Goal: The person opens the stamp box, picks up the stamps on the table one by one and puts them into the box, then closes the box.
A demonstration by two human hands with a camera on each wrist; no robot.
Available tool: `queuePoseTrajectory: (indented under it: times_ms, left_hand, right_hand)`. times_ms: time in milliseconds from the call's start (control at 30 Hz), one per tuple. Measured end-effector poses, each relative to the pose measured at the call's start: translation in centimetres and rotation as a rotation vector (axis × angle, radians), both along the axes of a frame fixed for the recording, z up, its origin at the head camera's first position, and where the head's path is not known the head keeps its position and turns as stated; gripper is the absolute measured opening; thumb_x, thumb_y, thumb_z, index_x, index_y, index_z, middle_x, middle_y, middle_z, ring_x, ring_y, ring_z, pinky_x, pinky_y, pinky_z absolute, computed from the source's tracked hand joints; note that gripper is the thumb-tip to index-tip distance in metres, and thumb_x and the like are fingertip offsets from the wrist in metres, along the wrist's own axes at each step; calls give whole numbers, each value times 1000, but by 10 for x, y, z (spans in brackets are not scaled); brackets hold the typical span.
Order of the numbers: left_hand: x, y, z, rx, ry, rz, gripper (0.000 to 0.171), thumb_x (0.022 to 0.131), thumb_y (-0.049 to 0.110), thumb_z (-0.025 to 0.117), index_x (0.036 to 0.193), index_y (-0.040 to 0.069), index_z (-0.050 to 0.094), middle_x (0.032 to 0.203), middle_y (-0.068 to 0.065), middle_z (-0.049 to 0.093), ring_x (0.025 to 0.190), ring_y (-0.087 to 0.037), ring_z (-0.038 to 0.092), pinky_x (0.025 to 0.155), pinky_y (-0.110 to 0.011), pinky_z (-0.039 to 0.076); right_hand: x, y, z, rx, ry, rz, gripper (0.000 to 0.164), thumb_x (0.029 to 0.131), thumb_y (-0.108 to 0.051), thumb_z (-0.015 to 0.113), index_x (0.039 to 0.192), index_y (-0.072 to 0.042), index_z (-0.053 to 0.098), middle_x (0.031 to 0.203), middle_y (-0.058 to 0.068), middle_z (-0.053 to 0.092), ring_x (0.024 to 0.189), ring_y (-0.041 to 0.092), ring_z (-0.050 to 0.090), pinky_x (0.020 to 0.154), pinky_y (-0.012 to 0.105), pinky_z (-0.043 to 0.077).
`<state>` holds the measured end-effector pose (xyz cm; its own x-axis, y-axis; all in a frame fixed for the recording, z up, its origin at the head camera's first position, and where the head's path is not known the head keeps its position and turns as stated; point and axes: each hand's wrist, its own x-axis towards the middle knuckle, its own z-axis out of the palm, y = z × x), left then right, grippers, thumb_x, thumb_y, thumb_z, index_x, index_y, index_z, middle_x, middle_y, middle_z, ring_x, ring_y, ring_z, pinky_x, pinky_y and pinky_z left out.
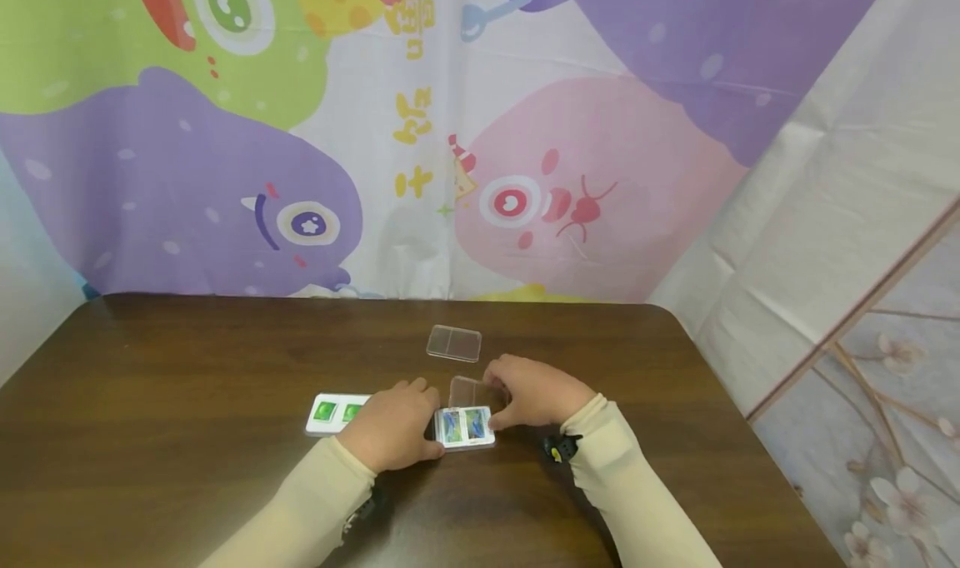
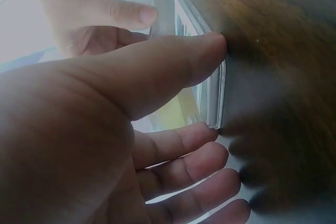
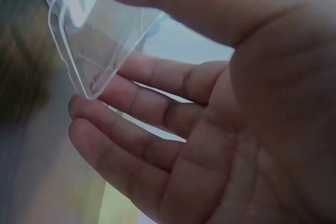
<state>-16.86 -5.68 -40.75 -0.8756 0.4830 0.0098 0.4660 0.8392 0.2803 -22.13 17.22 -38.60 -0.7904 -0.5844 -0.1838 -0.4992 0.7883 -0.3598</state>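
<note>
A flat white picture card [image 1: 466, 429] with two small blue-and-green pictures lies on the table between the hands. My left hand [image 1: 397, 425] pinches its left end with thumb and index finger; the left wrist view shows the layered edge of the card stack [image 2: 214, 95] between those tips, the other fingers stretched out below. My right hand [image 1: 538, 391] holds a clear plastic cover [image 1: 465, 389] just behind the card, with the thumb near the card's right edge. In the right wrist view, the fingertips touch a corner of this transparent cover [image 3: 105, 30].
Another clear plastic cover [image 1: 453, 343] lies farther back on the brown table [image 1: 187, 351]. A white card with green pictures [image 1: 324, 414] sits left of my left hand, partly hidden by it. Behind the table hangs a cartoon-print curtain [image 1: 405, 243].
</note>
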Motion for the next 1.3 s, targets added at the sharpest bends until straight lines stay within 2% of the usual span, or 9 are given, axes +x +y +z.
queuePoseTrajectory:
  times_ms: [233, 667, 900, 1300]
  left_hand:
    - [0, 0, 0, 11, -6, 5, 55, 77, 36, 91, 113, 2, 68, 98, -9, 63, 93, -28, 62, 83, -47, 54]
    - [-1, 1, 0, 3, -9, 15, 65, 76, 36, 92, 121, -2, 64, 106, -14, 65, 99, -31, 64, 87, -49, 55]
    - [0, 0, -1, -2, -3, -8, 63, 77, 37, 90, 123, 2, 65, 106, -12, 64, 98, -31, 63, 85, -49, 54]
    - [0, 0, -2, -11, 12, -27, 60, 78, 39, 89, 120, 3, 66, 103, -11, 63, 94, -29, 62, 82, -48, 54]
  right_hand:
    - [4, -8, -3, 63, -15, 43, 48, 80, -29, 91, 118, -11, 68, 105, -1, 62, 85, 12, 56, 78, 31, 51]
    - [7, -15, -4, 72, -23, 101, 46, 80, -26, 90, 116, -12, 67, 105, -3, 60, 87, 9, 55, 81, 28, 50]
    - [9, -16, -2, 99, -33, 85, 48, 81, -29, 89, 119, -12, 66, 108, -3, 60, 90, 9, 55, 82, 29, 51]
    - [9, -17, -4, 122, -38, 78, 49, 82, -30, 89, 122, -14, 66, 109, -4, 58, 94, 10, 54, 81, 29, 50]
